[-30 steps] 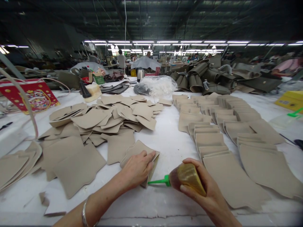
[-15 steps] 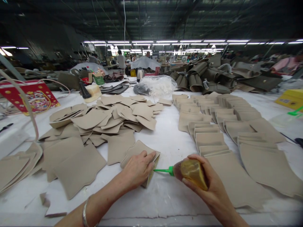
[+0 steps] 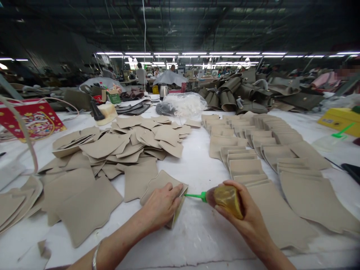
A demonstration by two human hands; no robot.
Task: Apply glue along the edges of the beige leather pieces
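My left hand (image 3: 161, 204) presses on a beige leather piece (image 3: 159, 180), its fingers bent over the right edge and holding that edge folded. A wet-looking yellowish strip shows along the fold. In my right hand (image 3: 249, 213) is a squeeze bottle (image 3: 225, 200) of amber liquid, lying on its side with its thin green nozzle pointing left. The nozzle tip is at the folded edge, close to my left fingertips. My palm and fingers hide part of the leather piece and of the bottle.
A loose heap of beige leather pieces (image 3: 140, 140) lies to the left. Overlapping rows of similar pieces (image 3: 244, 167) stretch along the right. Farther back are a clear plastic bag (image 3: 185, 103), dark bags (image 3: 236, 90) and a yellow box (image 3: 337, 120).
The nozzle tip has moved along the folded edge, away from me towards its far corner. My left hand stays on the leather piece. The whole view has shifted slightly.
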